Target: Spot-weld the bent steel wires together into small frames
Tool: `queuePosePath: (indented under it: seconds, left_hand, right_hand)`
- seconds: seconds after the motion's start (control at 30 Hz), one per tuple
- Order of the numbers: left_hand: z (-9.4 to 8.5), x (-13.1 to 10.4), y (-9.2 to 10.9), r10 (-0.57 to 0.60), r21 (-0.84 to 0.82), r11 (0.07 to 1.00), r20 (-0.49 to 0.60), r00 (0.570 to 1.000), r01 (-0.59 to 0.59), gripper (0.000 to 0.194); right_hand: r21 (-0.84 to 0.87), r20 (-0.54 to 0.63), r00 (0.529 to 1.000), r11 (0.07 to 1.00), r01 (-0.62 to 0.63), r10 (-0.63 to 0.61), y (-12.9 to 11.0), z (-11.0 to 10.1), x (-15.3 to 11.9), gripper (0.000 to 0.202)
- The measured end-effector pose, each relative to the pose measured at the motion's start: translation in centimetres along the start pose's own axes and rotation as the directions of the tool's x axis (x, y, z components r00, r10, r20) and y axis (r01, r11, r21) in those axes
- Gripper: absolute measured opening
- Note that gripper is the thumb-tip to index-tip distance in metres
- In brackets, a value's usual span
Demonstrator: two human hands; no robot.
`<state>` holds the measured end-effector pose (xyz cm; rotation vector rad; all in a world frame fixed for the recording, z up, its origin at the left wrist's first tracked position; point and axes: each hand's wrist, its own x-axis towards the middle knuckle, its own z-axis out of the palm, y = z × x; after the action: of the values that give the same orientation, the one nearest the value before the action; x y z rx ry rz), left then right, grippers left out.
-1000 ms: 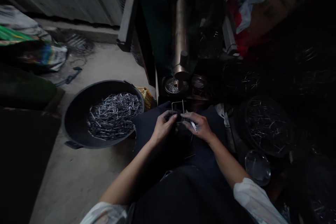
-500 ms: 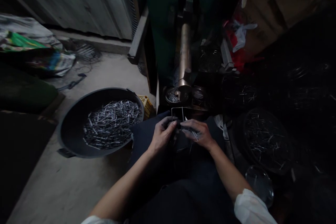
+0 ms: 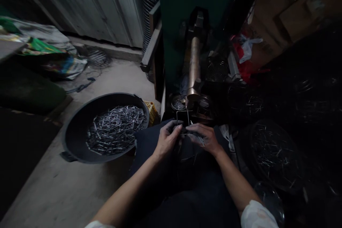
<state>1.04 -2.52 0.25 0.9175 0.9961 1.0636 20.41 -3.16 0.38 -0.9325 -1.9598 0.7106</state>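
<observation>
In the middle of the head view, my left hand (image 3: 166, 139) pinches a bent, square-cornered wire frame (image 3: 182, 111) between thumb and fingers. My right hand (image 3: 207, 138) is closed at the frame's other side, its fingertips close to the wire; whether they press on it I cannot tell. Several thin metal rods (image 3: 201, 140) stick out from under the right fingers. Just beyond the frame is the lower end of a machine's brass-coloured cylinder (image 3: 194, 67). A small round dish of tiny metal parts (image 3: 177, 103) sits beside it.
On the left, a large black basin (image 3: 70, 131) holds a heap of short metal pieces (image 3: 117, 128). Behind it stands a yellow crate (image 3: 151, 111). A dark tub with metal rods (image 3: 275, 149) and a clear round container (image 3: 272, 199) are at right. Cardboard boxes (image 3: 296, 17) rise behind.
The whole view has shifted, so the machine and basin appear slightly lower and further right. Both hands keep their hold, close together at the wire frame.
</observation>
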Motion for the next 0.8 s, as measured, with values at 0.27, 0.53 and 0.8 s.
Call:
queuePosePath:
  seconds: [0.27, 0.53, 0.8]
  left_hand:
    - [-0.1, 0.9, -0.1, -0.020, -0.008, 1.000, 0.007, 1.000, 0.020, 0.039]
    - [-0.5, 1.3, 0.2, -0.015, 0.047, 0.999, 0.008, 1.000, 0.015, 0.040]
    - [-0.5, 5.5, 1.7, 0.073, 0.052, 0.996, -0.021, 0.997, -0.072, 0.043]
  right_hand:
    - [-0.018, -0.020, 1.000, 1.000, -0.002, 0.001, 0.1, -0.1, 0.7, 0.028]
    - [-0.009, -0.013, 0.995, 0.995, -0.099, 0.099, 0.2, -0.3, 1.0, 0.029]
    - [0.089, -0.224, 0.926, 0.952, -0.292, 0.305, 2.5, -0.7, 2.6, 0.020]
